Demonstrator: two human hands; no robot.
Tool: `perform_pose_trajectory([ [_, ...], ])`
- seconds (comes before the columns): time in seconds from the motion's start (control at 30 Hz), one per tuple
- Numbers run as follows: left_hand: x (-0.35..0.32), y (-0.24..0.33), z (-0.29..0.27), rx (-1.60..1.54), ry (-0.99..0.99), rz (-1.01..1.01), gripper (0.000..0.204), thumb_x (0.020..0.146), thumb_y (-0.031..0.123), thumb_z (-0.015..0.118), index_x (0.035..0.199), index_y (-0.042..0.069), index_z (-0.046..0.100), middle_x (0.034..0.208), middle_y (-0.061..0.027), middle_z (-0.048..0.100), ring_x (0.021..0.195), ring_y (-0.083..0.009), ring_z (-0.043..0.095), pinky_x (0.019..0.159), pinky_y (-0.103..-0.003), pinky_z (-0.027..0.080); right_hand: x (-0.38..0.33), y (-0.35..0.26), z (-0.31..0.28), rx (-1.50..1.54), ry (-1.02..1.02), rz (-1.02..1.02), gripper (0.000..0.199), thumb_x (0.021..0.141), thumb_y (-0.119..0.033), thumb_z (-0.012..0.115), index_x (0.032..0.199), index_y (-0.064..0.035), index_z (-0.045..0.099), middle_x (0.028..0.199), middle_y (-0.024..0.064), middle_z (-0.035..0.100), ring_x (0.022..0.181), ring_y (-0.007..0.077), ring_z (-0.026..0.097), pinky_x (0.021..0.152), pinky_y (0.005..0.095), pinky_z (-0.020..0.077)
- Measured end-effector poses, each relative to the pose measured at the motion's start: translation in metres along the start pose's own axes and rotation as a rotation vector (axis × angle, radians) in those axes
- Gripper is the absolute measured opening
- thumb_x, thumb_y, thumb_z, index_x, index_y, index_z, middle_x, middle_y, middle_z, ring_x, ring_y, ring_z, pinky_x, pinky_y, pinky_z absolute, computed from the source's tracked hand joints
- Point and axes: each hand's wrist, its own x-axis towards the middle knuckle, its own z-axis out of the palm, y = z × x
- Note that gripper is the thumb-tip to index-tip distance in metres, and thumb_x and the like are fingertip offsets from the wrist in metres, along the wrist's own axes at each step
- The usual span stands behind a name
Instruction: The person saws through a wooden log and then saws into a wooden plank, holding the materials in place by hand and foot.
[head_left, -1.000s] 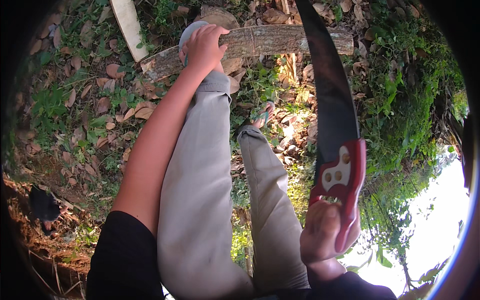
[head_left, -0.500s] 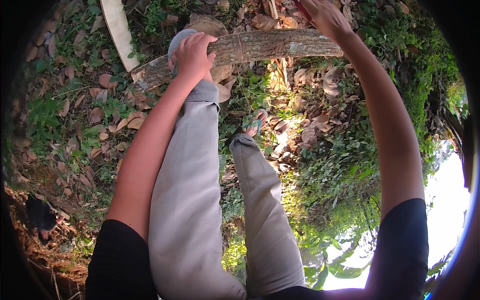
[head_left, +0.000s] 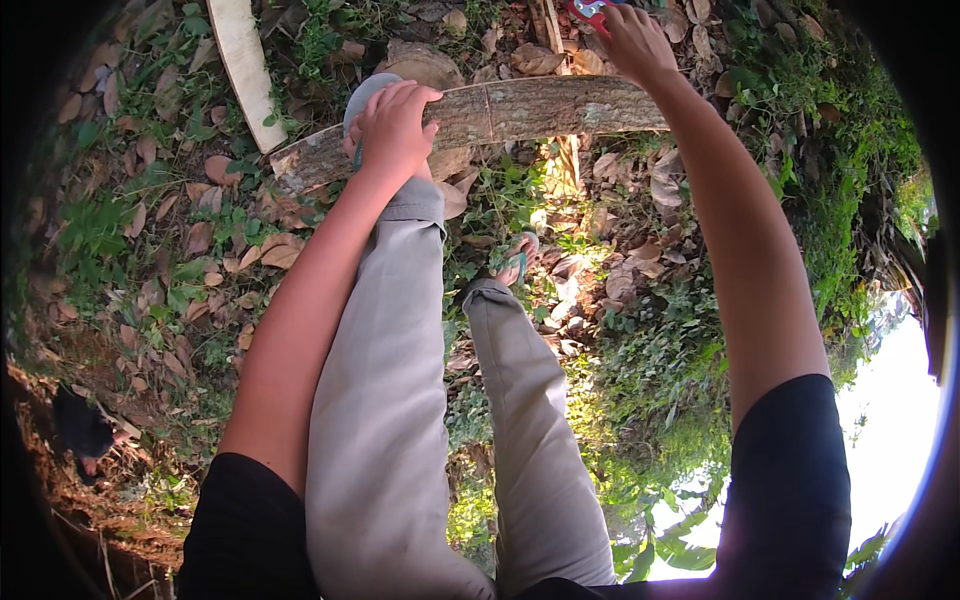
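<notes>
A bark-covered length of wood (head_left: 550,103) lies across the upper middle, with a thin straight line crossing its bark. My left foot, in a grey sandal (head_left: 368,92), is set on its left part. My left hand (head_left: 393,128) rests over that foot, fingers laid forward and thumb apart. Up at the top edge, my right hand (head_left: 637,45) is closed around a red tool handle (head_left: 590,12) with a patch of blue and silver. The rest of that tool is out of the picture, so its kind is hidden.
A pale flat board (head_left: 243,75) touches the wood's left end. Dry leaves (head_left: 283,250) and green plants cover the ground. My right foot (head_left: 520,258) stands nearer to me. A dark shape (head_left: 82,428), perhaps an animal, is at lower left.
The view has shifted, so the wood sits slightly lower. My right hand has moved a little left, and more of the red handle shows. My left hand stays on the foot.
</notes>
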Motion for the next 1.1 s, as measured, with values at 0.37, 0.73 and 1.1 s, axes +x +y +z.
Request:
perform_pose_trajectory([
  [0.37,-0.009,0.014,-0.003,0.082,0.041,-0.04,0.049,0.075,0.006,0.081,0.12,0.017,0.064,0.124,-0.0043,0.065,0.131,-0.0253,0.052,0.112,-0.046,0.03,0.0,-0.084,-0.039,0.472,-0.95,-0.091,0.126,0.057,-0.045,0.099,0.155,0.0003,0.035,0.153,0.0274,0.046,0.14,0.0414,0.048,0.117,0.0497,0.0391],
  [0.73,-0.044,0.033,-0.023,0.122,0.156,-0.041,0.054,0.08,0.009,0.076,0.13,0.019,0.058,0.132,0.0009,0.061,0.136,-0.0221,0.048,0.112,-0.049,0.024,-0.012,-0.103,-0.09,0.305,-0.723,-0.14,0.121,0.055,-0.048,0.097,0.152,-0.0004,0.041,0.146,0.0226,0.055,0.132,0.0367,0.054,0.115,0.0481,0.0393],
  [1.1,-0.117,0.039,-0.056,-0.28,0.356,-0.093,0.03,0.085,-0.001,0.065,0.113,0.01,0.064,0.112,-0.008,0.065,0.104,-0.0262,0.064,0.09,-0.041,0.05,-0.019,-0.118,-0.098,0.046,-0.274,-0.276,0.108,0.054,-0.047,0.096,0.144,-0.009,0.052,0.134,0.008,0.061,0.124,0.0263,0.057,0.109,0.0434,0.0418],
])
